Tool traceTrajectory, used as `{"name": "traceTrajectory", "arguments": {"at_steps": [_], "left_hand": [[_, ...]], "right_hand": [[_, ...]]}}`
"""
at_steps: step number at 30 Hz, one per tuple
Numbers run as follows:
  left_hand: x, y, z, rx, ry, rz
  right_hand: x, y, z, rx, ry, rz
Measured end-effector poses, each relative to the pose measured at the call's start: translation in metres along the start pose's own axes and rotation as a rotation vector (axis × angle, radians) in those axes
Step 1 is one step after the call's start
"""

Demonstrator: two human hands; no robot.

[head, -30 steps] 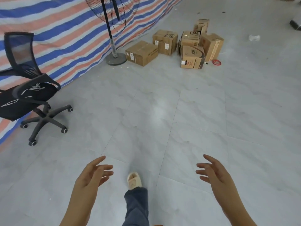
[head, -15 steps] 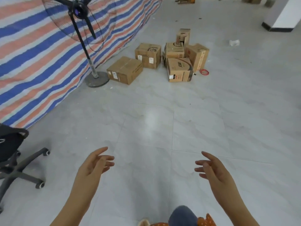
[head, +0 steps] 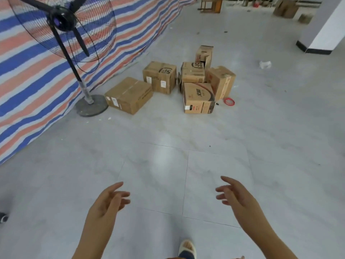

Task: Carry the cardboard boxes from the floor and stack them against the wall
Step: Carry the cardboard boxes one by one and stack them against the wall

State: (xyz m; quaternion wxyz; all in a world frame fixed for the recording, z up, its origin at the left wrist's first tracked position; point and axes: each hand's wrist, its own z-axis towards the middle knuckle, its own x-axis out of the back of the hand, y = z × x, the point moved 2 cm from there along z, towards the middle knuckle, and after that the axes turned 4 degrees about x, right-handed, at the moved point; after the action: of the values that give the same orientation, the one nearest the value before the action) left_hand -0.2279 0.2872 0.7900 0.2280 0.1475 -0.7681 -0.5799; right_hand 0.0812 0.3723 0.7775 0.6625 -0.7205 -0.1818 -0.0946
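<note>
Several brown cardboard boxes lie in a loose cluster on the grey tiled floor ahead. A flat wide box (head: 128, 94) is nearest the striped tarpaulin wall (head: 28, 75). Behind it stands a box with an SF logo (head: 160, 77). Further right are a box with a dark curved print (head: 198, 98), another SF box (head: 193, 71), a tilted box (head: 221, 81) and a tall narrow box (head: 204, 55). My left hand (head: 106, 204) and my right hand (head: 237, 197) are held out low in front of me, fingers relaxed, holding nothing, well short of the boxes.
A tall pedestal fan (head: 63, 21) with a round base (head: 91, 107) stands by the tarpaulin, left of the boxes. A red ring (head: 228, 101) lies beside the cluster. A white pillar (head: 326, 30) rises at far right. My foot (head: 187, 248) is at the bottom edge.
I have walked forward: the boxes and fan are closer and larger, and the office chair has slipped out of view on the left. Both hands stay out front and empty.
</note>
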Motion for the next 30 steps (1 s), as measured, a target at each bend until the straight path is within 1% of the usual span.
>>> {"name": "traceTrajectory", "arguments": {"at_steps": [3, 7, 10, 12, 15, 19, 23, 26, 30], "left_hand": [[-0.023, 0.017, 0.042, -0.011, 0.044, 0.011], [-0.028, 0.029, 0.098, -0.025, 0.110, 0.027], [-0.020, 0.025, 0.150, 0.017, 0.173, 0.013], [-0.013, 0.028, 0.192, 0.042, 0.199, 0.005], [-0.003, 0.043, 0.263, 0.060, 0.190, 0.009], [-0.001, 0.097, 0.366, -0.004, 0.146, 0.029], [-0.012, 0.131, 0.450, -0.047, 0.090, 0.042], [-0.023, 0.140, 0.496, -0.059, 0.055, 0.037], [-0.028, 0.133, 0.548, 0.006, 0.068, 0.079]], "right_hand": [[-0.002, -0.017, 0.068, 0.022, -0.088, -0.037], [-0.020, -0.026, 0.144, 0.029, -0.100, -0.002], [-0.043, -0.025, 0.198, 0.003, -0.134, -0.023], [-0.059, -0.030, 0.235, -0.007, -0.127, -0.026], [-0.077, -0.047, 0.289, -0.012, -0.065, 0.003], [-0.101, -0.085, 0.362, 0.007, 0.001, 0.016], [-0.128, -0.106, 0.424, 0.019, 0.001, -0.003], [-0.144, -0.114, 0.464, 0.003, 0.007, -0.001], [-0.162, -0.114, 0.530, -0.036, -0.020, -0.008]]}}
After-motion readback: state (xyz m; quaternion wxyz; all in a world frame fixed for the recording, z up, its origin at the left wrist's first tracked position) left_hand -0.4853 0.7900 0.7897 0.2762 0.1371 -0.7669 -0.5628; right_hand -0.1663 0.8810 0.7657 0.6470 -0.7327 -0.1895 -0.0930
